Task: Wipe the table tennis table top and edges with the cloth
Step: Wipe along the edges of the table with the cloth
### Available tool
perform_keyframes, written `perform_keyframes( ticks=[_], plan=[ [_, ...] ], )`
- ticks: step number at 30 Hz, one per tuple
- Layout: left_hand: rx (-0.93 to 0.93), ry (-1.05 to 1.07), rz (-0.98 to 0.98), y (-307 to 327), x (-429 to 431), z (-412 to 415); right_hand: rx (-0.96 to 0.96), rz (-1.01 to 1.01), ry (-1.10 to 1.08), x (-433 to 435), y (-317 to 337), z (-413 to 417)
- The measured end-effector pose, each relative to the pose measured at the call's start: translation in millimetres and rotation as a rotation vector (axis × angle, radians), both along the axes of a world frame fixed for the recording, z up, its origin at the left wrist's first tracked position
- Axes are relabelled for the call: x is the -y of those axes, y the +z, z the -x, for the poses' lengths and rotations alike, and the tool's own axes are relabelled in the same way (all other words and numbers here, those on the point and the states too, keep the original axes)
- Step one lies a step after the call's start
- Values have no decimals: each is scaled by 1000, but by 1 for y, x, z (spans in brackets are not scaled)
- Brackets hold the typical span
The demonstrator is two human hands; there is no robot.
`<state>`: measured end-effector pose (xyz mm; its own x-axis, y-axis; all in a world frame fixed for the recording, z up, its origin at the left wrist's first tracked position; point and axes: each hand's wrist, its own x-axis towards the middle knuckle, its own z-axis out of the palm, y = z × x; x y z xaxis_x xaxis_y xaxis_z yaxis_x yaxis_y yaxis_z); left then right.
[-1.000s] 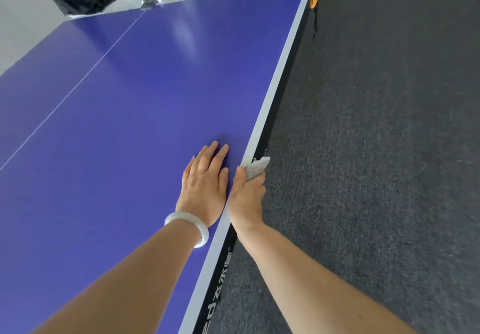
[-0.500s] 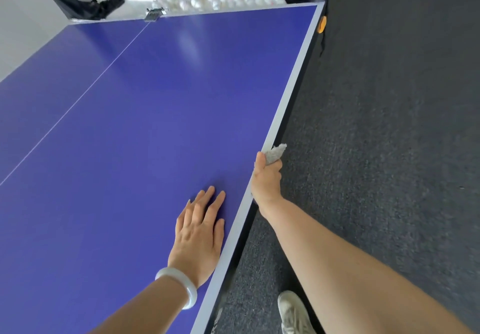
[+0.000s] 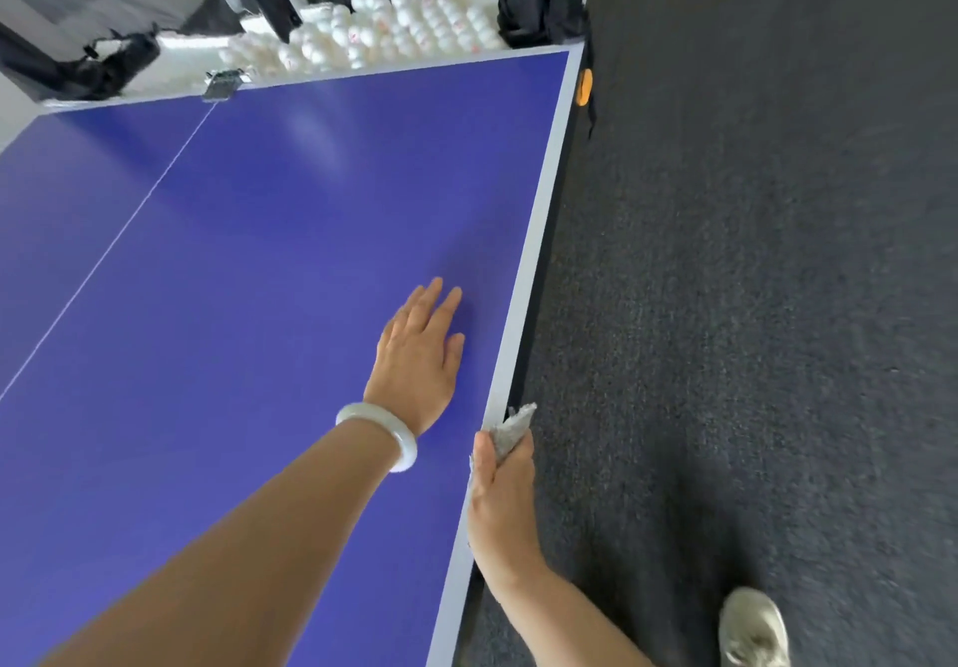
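While right hand (image 3: 503, 506) grips cloth (image 3: 514, 425), cloth touches edge (image 3: 539, 251).

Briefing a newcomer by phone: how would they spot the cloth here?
Follow the blue table along its pale right border toward the camera. Where the right hand meets the side edge, a crumpled grey-white cloth pokes out past its fingers. It alone is wrinkled fabric; the left hand lies flat, holding nothing.

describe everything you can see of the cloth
The cloth is a small pale grey wad, crumpled, with a coarse woven-looking texture. Most of it is hidden inside the right hand, which grips it; only a bunched tip pokes out past the fingers. It sits against the side edge of the table, off the blue top.
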<state>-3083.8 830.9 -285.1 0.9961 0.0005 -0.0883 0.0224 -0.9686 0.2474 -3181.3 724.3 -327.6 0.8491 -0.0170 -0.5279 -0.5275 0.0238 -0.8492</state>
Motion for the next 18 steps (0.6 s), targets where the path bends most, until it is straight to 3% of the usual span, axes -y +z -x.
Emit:
perform_keyframes(
  ticks=[4, 8, 18],
  plan=[
    [-25, -121, -132, -4, 20, -85, -29, 51, -1, -2, -5, -5],
    [-17, -111, -206, -5, 28, -156, -61, 123, 62, -6, -15, -40],
    [-109, -131, -142, -21, 41, -263, 63, 80, 87, 30, -18, -201]
  ],
)
